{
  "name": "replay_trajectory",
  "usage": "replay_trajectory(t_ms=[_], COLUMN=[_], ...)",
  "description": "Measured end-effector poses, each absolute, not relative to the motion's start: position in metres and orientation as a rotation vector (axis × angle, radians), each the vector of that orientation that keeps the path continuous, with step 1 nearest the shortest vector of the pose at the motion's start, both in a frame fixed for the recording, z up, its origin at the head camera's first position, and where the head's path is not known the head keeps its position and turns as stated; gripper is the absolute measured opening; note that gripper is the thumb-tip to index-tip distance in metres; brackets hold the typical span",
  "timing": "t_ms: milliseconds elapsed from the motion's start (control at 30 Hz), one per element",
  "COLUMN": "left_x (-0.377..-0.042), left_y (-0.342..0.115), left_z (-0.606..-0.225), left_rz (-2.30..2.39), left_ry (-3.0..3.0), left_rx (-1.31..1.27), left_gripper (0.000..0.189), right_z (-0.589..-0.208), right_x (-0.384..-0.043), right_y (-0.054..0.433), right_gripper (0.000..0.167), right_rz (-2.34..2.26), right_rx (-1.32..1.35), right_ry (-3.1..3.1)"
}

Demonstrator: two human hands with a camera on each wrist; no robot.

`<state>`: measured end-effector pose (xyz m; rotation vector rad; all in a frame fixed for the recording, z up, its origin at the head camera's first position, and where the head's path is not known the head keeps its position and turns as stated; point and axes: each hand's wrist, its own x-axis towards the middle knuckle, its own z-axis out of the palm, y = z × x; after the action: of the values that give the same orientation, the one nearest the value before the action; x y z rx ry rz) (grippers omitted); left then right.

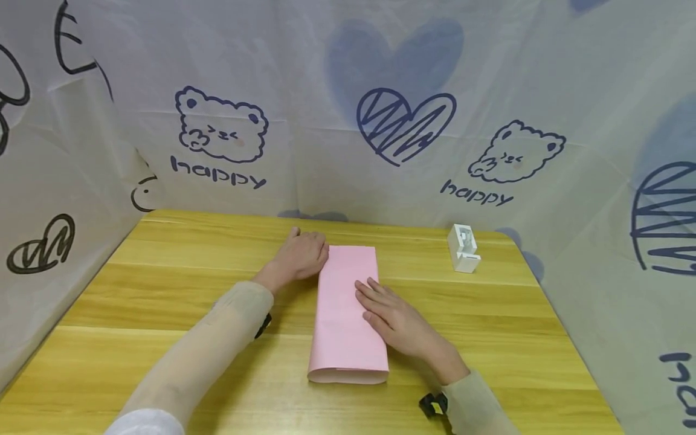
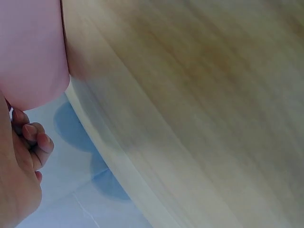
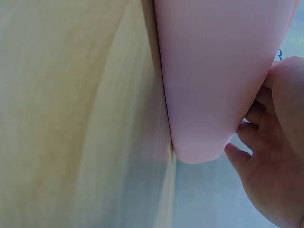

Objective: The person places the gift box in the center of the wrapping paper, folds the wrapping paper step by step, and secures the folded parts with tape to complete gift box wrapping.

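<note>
A sheet of pink paper [image 1: 350,314], folded over lengthwise, lies on the wooden table. Its near end bulges open in a flattened loop, so the fold is rounded rather than creased. My left hand [image 1: 301,254] pinches the paper's far left corner with curled fingers; in the left wrist view the curled fingers [image 2: 31,132] sit right at the paper's edge, the thumb hidden. Spread over the right long edge, my right hand [image 1: 399,323] rests on the paper with its fingers nearly straight. The right wrist view shows those fingers [image 3: 256,114] lying along the paper's [image 3: 209,76] curved side.
A small white block-like object [image 1: 463,249] with a notched shape stands at the back right of the table [image 1: 467,338]. White cloth [image 1: 304,78] printed with bears and hearts hangs behind and beside the table. Black straps [image 1: 433,405] sit at the wrists.
</note>
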<state>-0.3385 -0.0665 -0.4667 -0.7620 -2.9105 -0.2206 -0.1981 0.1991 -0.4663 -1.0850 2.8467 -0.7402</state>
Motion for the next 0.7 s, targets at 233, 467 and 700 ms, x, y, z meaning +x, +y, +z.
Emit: replay_trajectory(t_ms=[233,467,700], left_x=[-0.340,-0.324,-0.263], left_y=[-0.068,-0.073,-0.081], left_z=[-0.467,-0.459,-0.428], left_rz=[-0.233,-0.366,-0.499], left_ry=[-2.915,-2.919,-2.809], left_rx=[-0.734,-0.651,-0.733], left_gripper=[0.027,0.032,0.025], right_z=[-0.468,-0.468,-0.469], right_x=[-0.198,-0.198,-0.198], right_y=[0.196,0.195,0.197], right_gripper=[0.049,0.050,0.050], right_rz=[-0.742,-0.749,-0.742], right_rx=[-1.102,-1.091,-1.066], right_ry=[2.851,2.847,2.851])
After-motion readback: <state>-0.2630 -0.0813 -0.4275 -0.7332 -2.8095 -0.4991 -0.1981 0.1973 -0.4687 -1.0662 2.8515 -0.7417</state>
